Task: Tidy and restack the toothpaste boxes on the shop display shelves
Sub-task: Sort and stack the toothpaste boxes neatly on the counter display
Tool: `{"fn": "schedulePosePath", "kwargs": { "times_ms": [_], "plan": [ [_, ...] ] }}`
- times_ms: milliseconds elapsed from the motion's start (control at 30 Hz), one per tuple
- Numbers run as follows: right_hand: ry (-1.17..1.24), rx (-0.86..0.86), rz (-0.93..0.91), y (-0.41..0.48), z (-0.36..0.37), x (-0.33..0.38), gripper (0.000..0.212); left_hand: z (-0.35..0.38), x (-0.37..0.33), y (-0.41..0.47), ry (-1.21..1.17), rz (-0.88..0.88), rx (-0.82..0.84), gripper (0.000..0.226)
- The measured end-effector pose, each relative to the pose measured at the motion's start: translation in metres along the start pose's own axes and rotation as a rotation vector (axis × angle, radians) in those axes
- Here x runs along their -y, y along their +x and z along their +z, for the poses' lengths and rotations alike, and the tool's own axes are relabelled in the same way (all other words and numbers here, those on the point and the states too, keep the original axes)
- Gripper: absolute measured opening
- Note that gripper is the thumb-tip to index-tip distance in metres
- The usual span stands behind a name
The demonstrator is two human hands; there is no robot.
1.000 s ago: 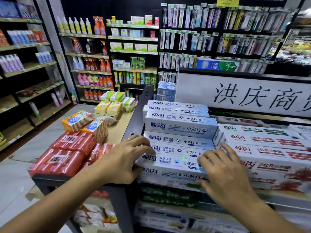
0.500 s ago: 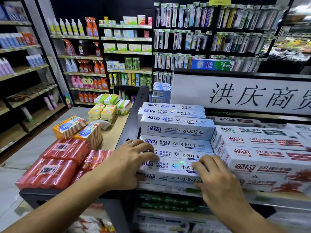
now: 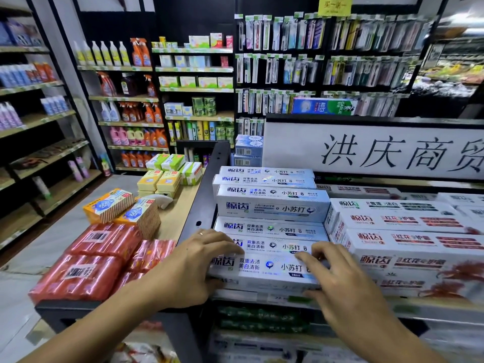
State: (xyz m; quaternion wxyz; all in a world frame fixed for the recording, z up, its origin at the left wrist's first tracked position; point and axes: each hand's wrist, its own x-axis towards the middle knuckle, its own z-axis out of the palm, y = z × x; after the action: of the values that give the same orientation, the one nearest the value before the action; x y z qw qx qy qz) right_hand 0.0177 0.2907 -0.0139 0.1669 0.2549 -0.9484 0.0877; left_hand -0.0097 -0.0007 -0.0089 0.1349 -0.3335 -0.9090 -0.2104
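Back wall shelving (image 3: pixel 125 98) carries rows of bottles, too many and too blurred to count. 1 white sign (image 3: pixel 366 153) with 4 black characters stands behind the display shelf (image 3: pixel 392 307). On that shelf, left section: blue-white toothpaste boxes (image 3: pixel 269 209), 6 counted, lying flat with long sides toward the camera, in 2 stepped groups of 3, the rear group higher. Right section, touching them: red-white toothpaste boxes (image 3: pixel 408 242), at least 4 legible, the rest blurred. Left of the black upright panel (image 3: pixel 207 192), on a wooden top: red wrapped packs (image 3: pixel 86 271), at least 3; 2 orange striped boxes (image 3: pixel 108 205) just behind them; farther back, yellow and green small boxes (image 3: pixel 159 180), count unclear. Left hand (image 3: pixel 188 268): fingers spread and curled over the top of the left end of the front toothpaste box (image 3: pixel 262 268), thumb lower on its front face, so it grips that end. Right hand (image 3: pixel 343 284): fingers bent, tips pressing the top of the same box at its right end, thumb at the lower front edge, a narrow pinch. The box lies at the shelf's front edge, lowest of the front group. 1 ring (image 3: pixel 201 233) on a left-hand finger.
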Motion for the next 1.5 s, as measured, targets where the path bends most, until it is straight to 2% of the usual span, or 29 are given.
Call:
{"fn": "schedulePosePath", "kwargs": {
  "times_ms": [67, 200, 300, 633, 833, 1033, 1333, 1500],
  "plan": [
    [0.036, -0.022, -0.012, 0.003, -0.018, -0.003, 0.073, -0.014, -0.003, 0.005, -0.092, -0.023, -0.022, 0.055],
    [0.038, -0.111, -0.025, 0.029, -0.047, -0.016, 0.068, -0.041, -0.003, 0.027, -0.113, -0.016, -0.16, 0.054],
    [0.049, -0.125, -0.009, 0.051, -0.051, -0.022, 0.063, -0.048, 0.002, 0.04, -0.184, -0.079, -0.241, 0.06],
    [-0.004, 0.059, 0.003, 0.07, -0.029, -0.035, 0.064, -0.022, 0.023, 0.042, -0.323, -0.251, -0.147, 0.058],
    [-0.06, 0.198, 0.007, 0.079, -0.037, -0.042, 0.063, -0.016, 0.034, 0.037, -0.295, -0.266, -0.026, 0.083],
    [-0.113, 0.302, -0.002, 0.082, -0.044, -0.05, 0.066, -0.015, 0.038, 0.031, -0.142, -0.204, 0.037, 0.101],
    [-0.098, 0.357, -0.029, 0.088, -0.045, -0.051, 0.064, -0.011, 0.045, 0.029, -0.213, -0.263, -0.008, 0.097],
    [-0.023, 0.3, -0.096, 0.085, -0.036, -0.037, 0.075, -0.006, 0.045, 0.024, -0.277, -0.362, -0.031, 0.081]
  ]
}}
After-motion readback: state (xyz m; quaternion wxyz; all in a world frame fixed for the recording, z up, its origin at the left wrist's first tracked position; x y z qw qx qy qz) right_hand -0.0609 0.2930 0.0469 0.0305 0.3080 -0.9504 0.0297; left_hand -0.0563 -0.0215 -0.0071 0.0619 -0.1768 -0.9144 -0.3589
